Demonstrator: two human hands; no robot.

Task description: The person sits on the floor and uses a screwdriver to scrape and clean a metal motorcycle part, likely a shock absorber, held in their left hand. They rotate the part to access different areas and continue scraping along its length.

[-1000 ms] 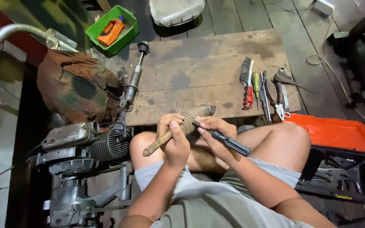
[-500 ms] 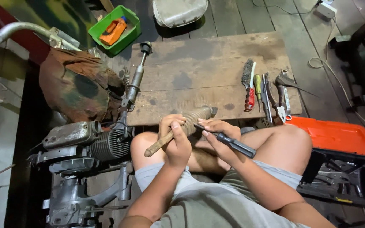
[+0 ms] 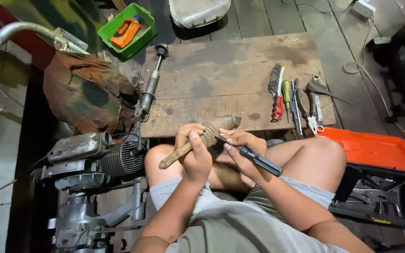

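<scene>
Little had moved since the earlier frame: at centre, the left hand [image 3: 194, 152] gripped the ribbed shaft [image 3: 201, 140] steady while the right hand [image 3: 241, 149], closed around a screwdriver [image 3: 251, 157], worked its tip against it.

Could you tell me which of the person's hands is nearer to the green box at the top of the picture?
Left. The left hand grips the ribbed rubber boot below the green box; the right hand, holding the screwdriver, sits farther to the right.

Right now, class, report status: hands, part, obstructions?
Left hand grips rusty rod with ribbed boot. Right hand holds screwdriver, tip at boot. Nothing between them.
</scene>
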